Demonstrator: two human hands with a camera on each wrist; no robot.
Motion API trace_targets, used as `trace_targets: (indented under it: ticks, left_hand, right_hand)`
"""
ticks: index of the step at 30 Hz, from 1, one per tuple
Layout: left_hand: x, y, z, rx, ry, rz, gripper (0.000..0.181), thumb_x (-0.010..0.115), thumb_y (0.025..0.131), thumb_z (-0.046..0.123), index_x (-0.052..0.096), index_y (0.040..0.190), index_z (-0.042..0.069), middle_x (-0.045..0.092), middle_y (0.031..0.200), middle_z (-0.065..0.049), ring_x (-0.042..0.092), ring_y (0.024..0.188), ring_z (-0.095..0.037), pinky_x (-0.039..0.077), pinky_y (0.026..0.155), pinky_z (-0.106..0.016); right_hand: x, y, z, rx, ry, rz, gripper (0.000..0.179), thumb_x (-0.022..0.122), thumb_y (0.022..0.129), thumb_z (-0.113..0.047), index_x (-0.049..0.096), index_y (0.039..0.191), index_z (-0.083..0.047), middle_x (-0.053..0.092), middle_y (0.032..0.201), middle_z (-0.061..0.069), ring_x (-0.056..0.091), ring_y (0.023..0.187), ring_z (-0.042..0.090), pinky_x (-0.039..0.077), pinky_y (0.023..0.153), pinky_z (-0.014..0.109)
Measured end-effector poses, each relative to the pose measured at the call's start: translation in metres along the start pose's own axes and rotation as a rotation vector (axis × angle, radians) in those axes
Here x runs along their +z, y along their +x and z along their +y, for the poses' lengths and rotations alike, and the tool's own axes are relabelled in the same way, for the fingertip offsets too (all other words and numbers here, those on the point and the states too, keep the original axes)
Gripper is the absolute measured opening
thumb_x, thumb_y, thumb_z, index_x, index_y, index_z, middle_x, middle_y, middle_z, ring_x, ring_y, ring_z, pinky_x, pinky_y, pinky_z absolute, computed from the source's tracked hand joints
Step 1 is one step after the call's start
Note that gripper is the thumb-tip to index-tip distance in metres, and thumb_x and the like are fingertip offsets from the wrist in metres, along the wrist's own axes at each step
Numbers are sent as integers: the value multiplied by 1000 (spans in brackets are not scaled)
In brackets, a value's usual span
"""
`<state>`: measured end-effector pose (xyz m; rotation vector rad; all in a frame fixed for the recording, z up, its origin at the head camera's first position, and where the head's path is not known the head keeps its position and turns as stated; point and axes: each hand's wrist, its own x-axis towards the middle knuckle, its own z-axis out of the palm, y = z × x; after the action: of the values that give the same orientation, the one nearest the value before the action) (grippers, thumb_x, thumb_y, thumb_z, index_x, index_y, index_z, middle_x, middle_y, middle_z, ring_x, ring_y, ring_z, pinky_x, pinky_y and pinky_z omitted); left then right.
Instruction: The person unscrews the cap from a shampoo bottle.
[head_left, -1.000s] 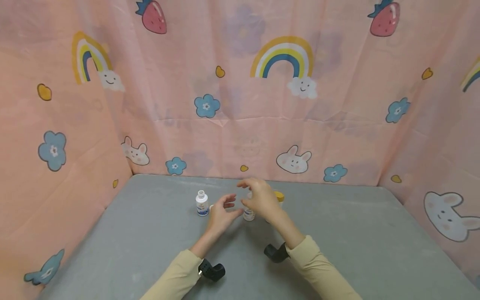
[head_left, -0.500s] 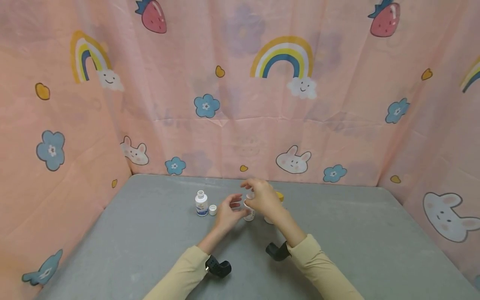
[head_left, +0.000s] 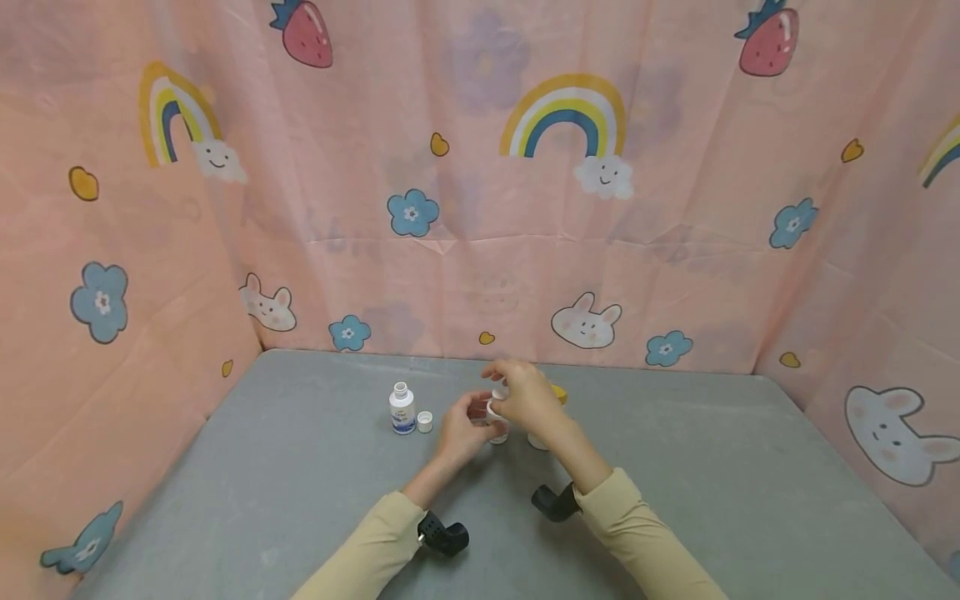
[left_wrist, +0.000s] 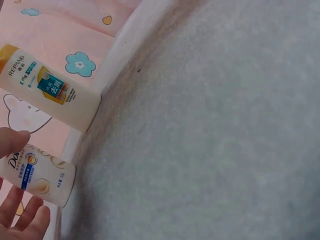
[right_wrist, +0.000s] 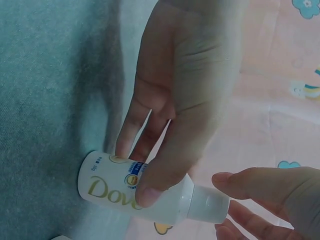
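A small white Dove bottle (right_wrist: 115, 187) stands upright on the table, mostly covered by the hands in the head view. My left hand (head_left: 459, 433) grips its body, the thumb across the label and the other fingers on the far side. Above it, my right hand (head_left: 528, 398) pinches the bottle's white cap (right_wrist: 207, 205) between thumb and fingers. To the left, an uncapped white bottle (head_left: 402, 412) with a blue-patterned label stands beside a loose white screw cap (head_left: 424, 422). Behind my right hand is a Repand bottle (left_wrist: 52, 90) with a yellow top.
The grey table (head_left: 300, 500) ends at a pink printed curtain (head_left: 480, 275), which also rises on the left and right sides. Black wrist mounts (head_left: 444, 535) project from both sleeves, close above the tabletop.
My left hand has moved right and closed in around the Dove bottle, uncovering the loose cap on the left. My right hand shifted slightly right, then stayed at the bottle's top.
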<state>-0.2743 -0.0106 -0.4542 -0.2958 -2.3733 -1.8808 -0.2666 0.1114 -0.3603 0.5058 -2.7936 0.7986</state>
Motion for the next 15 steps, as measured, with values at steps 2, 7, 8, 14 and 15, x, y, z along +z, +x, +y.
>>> trace_targets:
  ticks: [2,7,8,14,15]
  left_hand:
    - [1,0,-1,-5,14,1,50,79,75,9,58,120,-1,65,109,-17,63,101,-27,55,85,-36]
    - [2,-1,-2,0,28,9,49,79,77,9,57,120,-1,65,109,-18,65,100,-30,55,85,-40]
    - [2,-1,-2,2,26,11,49,79,77,9,57,119,-2,65,109,-18,65,99,-31,54,85,-41]
    - [-1,-3,-2,19,0,7,48,78,77,9,58,118,-3,66,108,-20,66,97,-31,55,84,-39]
    - [-2,-3,-2,20,-3,4,48,78,77,9,58,119,-3,66,109,-19,66,97,-30,55,84,-38]
  right_hand:
    - [0,0,0,-1,-6,-4,36,77,74,-2,68,108,-9,69,105,9,63,98,26,52,82,41]
    - [1,1,-2,7,-17,-16,36,77,75,-2,68,108,-9,69,107,12,63,98,26,52,82,40]
    - [2,1,-2,9,-18,-16,35,77,75,-1,68,108,-9,69,106,12,63,98,26,52,82,40]
    - [2,1,-2,3,14,-24,35,78,75,-2,68,108,-8,69,104,11,65,97,26,54,81,40]
    - [2,1,-2,0,22,-27,35,78,75,-2,68,108,-8,69,104,11,65,96,26,54,81,40]
